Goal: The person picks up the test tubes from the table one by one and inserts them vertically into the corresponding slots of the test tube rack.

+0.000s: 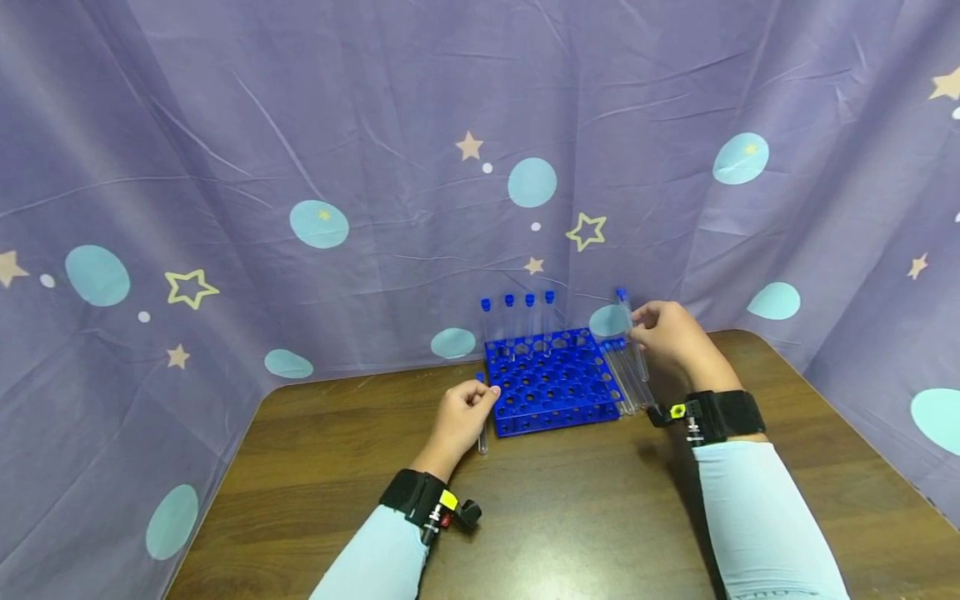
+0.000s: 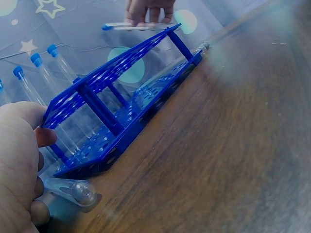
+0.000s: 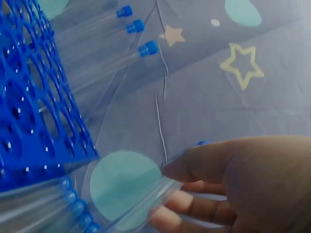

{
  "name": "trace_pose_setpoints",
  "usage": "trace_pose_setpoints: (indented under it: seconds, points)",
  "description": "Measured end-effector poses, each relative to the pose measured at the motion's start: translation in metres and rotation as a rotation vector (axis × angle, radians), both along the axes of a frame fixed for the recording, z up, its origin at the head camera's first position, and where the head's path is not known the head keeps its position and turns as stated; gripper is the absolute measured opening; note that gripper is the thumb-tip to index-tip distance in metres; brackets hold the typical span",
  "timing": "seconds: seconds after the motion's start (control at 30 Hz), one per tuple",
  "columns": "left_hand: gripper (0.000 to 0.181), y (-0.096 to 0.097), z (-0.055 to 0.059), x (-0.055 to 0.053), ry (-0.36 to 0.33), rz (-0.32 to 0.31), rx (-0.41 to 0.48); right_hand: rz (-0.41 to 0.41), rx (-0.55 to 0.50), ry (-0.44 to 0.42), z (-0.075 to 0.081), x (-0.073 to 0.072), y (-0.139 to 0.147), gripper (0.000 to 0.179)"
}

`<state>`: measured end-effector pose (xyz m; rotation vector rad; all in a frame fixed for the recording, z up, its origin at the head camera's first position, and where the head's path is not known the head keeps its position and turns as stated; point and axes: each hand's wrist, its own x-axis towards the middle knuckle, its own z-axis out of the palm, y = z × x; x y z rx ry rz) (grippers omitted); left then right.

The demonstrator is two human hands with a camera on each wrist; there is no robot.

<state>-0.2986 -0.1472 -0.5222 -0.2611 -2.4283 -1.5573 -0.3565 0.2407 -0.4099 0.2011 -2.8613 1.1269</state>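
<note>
A blue test tube rack (image 1: 557,412) stands on the table. My left hand (image 1: 462,414) pinches its left edge between thumb and finger, as the left wrist view shows. Several blue-capped test tubes (image 1: 529,321) stand upright in the back row. To the right of the rack, my right hand (image 1: 666,335) holds one clear test tube (image 3: 141,201), slightly tilted with its blue cap upward. Below that hand more capped tubes (image 1: 624,379) lie side by side against the rack. Another tube (image 2: 73,191) lies left of the rack, partly hidden by my left hand.
The brown wooden table (image 1: 570,517) extends in front of the rack and to both sides. Close behind the rack hangs a purple curtain (image 1: 405,208) with stars and ovals. Both wrists wear black straps (image 1: 731,416) with small devices.
</note>
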Motion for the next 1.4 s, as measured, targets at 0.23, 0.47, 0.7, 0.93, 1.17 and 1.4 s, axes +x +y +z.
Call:
trace_pose_setpoints:
  seconds: [0.23, 0.47, 0.7, 0.93, 1.17, 1.4]
  points:
    - [0.033, -0.003, 0.000, -0.001, 0.002, -0.002, 0.000, -0.048, -0.071, 0.185, 0.006, 0.003, -0.021, 0.037]
    - [0.032, -0.003, 0.001, -0.001, 0.013, 0.007, 0.007, -0.094, -0.105, 0.345, 0.004, 0.003, -0.036, 0.033]
    - [0.031, -0.003, 0.003, 0.001, -0.013, 0.003, 0.021, -0.111, -0.174, 0.393, 0.001, 0.005, -0.048, 0.035]
    - [0.032, -0.001, 0.003, 0.002, -0.020, -0.016, 0.030, -0.081, -0.187, 0.406, -0.004, 0.000, -0.061, 0.035]
    - [0.030, 0.001, -0.001, 0.001, -0.011, -0.010, 0.035, -0.071, -0.160, 0.419, -0.008, -0.010, -0.077, 0.032]
    - [0.030, 0.000, -0.001, 0.000, -0.004, -0.004, 0.025, -0.063, -0.134, 0.431, -0.010, -0.022, -0.091, 0.029]
